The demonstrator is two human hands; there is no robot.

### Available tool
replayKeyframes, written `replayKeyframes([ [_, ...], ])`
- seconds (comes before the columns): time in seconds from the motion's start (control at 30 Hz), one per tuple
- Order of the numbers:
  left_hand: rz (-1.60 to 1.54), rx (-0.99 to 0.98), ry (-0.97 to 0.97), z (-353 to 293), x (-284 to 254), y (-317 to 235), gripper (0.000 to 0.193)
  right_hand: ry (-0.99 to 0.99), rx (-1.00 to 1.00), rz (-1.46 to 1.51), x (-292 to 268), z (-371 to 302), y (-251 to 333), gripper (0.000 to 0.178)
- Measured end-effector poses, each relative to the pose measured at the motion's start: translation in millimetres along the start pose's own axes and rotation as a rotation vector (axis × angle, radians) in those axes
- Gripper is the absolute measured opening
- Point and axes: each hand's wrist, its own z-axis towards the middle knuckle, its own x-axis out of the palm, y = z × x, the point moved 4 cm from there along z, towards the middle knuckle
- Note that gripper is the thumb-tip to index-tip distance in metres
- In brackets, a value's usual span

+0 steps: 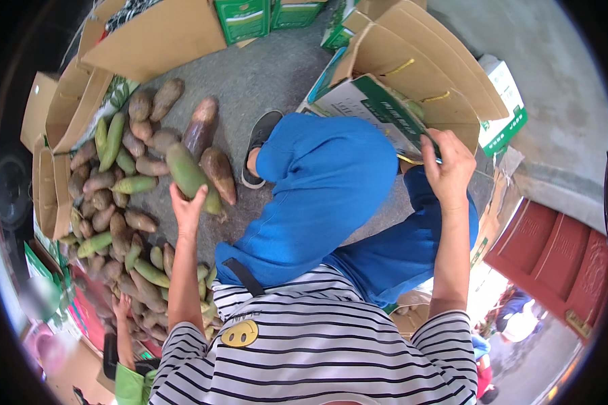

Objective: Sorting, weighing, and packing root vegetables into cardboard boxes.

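My left hand (188, 206) is closed round the lower end of a large, thick green gourd-like vegetable (185, 169), thumb on one side and fingers on the other. Beside it on the floor lie a fat brown one (218, 174) and a long purplish-brown one (199, 128). On the other side, my right hand (447, 162) grips the edge of a green-and-white flap (378, 108) of an open carton (446, 64). Yellow cord handles show on the carton's brown walls. Something pale green is partly visible inside, mostly hidden by the flap.
A wide pile of brown and green vegetables (118, 223) spreads at the left. Over its near end reaches another person's hand (122, 307). Open brown cartons (81, 108) line the left edge, and green cartons (243, 19) stand at the back. A red door (554, 253) is at the right.
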Motion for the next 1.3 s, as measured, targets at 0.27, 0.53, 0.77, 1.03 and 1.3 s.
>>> replayKeyframes([
  [0.27,-0.468,0.774,0.122,17.4,119.3,-304.9,0.061,-0.062,-0.022,0.038,-3.6,-11.5,-1.8,0.011],
  [0.53,0.155,1.211,0.635,-15.9,258.5,-389.8,0.07,-0.079,-0.018,0.066,-3.4,-11.8,-1.0,0.011],
  [0.77,0.242,1.201,0.453,-41.3,245.2,-382.9,0.052,-0.092,-0.015,0.054,-0.3,-13.1,-7.2,0.009],
  [1.03,-0.425,0.574,0.691,-76.7,240.7,-382.5,0.033,-0.101,-0.012,0.071,-1.3,-18.0,-8.8,0.011],
  [1.3,-0.38,0.559,0.818,-62.1,271.3,-376.8,0.028,-0.304,-0.075,0.159,-10.6,-15.4,-14.2,0.018],
])
